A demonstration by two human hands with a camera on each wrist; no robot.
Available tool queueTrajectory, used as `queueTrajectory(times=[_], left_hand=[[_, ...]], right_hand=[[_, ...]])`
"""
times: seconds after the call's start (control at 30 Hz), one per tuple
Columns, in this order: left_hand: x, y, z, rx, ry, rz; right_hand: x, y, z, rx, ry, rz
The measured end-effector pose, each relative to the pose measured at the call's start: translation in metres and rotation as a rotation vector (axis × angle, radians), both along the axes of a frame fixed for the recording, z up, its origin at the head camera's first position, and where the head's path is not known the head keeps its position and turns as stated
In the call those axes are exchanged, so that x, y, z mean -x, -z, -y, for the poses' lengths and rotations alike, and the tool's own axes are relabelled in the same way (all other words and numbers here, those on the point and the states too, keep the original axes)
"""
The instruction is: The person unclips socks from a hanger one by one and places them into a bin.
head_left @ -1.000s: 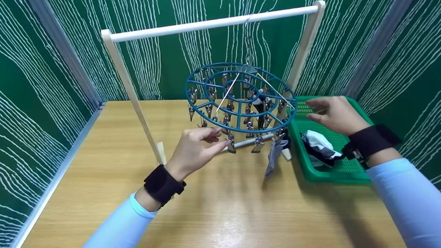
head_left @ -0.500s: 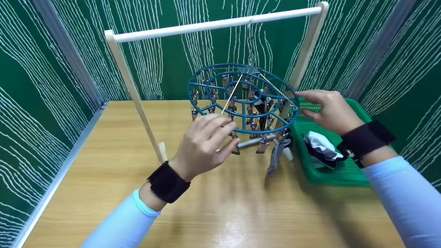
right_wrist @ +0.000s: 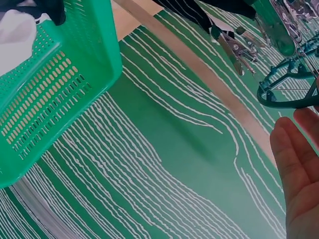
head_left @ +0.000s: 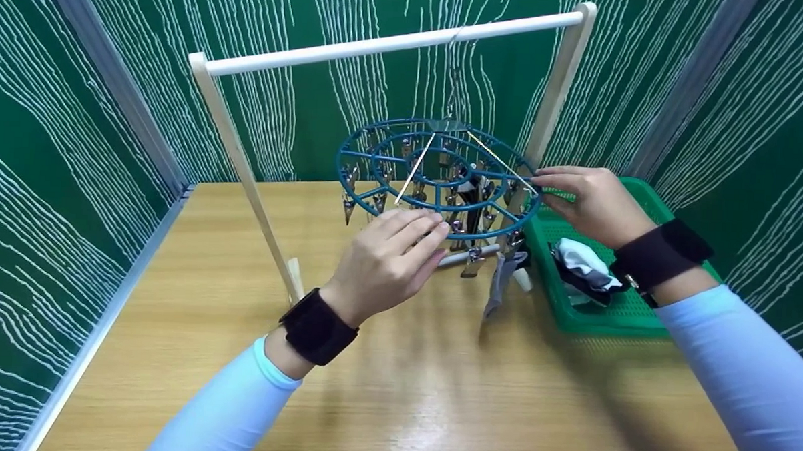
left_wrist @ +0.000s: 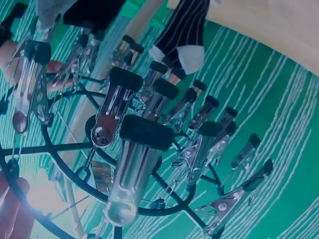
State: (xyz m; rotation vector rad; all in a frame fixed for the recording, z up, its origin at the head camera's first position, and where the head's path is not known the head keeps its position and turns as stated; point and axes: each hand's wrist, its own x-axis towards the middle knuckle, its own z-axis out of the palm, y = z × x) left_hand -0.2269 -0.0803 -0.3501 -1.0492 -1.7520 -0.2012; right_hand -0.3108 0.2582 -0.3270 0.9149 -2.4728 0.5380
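Both hands steady the round clip hanger [head_left: 436, 180]: left hand [head_left: 387, 265] open-fingered against its near rim, right hand [head_left: 592, 202] pinching the far-right rim; next likely needs a sock from the green basket [head_left: 632, 314] under the right wrist.

A round blue clip hanger [head_left: 436, 180] hung level from the white rail [head_left: 388, 46] above the bench — concentric plastic rings joined by spokes, metal clips [left_wrist: 133, 169] dangling beneath. A grey sock [head_left: 500, 282] hung clipped at its near right edge.
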Motion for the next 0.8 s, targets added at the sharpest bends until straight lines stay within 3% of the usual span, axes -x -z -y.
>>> queueTrajectory(times=[0.47,0.63,0.8], left_hand=[[0.004,0.001,0.014,-0.017,-0.13,-0.034],[0.005,-0.001,0.024,-0.034,-0.141,-0.028],[0.01,0.001,0.033,-0.076,-0.122,0.041]], right_hand=[[-0.018,0.003,0.013,-0.05,-0.062,-0.125],[-0.024,0.004,0.014,-0.053,-0.099,-0.199],[-0.03,0.005,0.017,-0.06,-0.1,-0.243]])
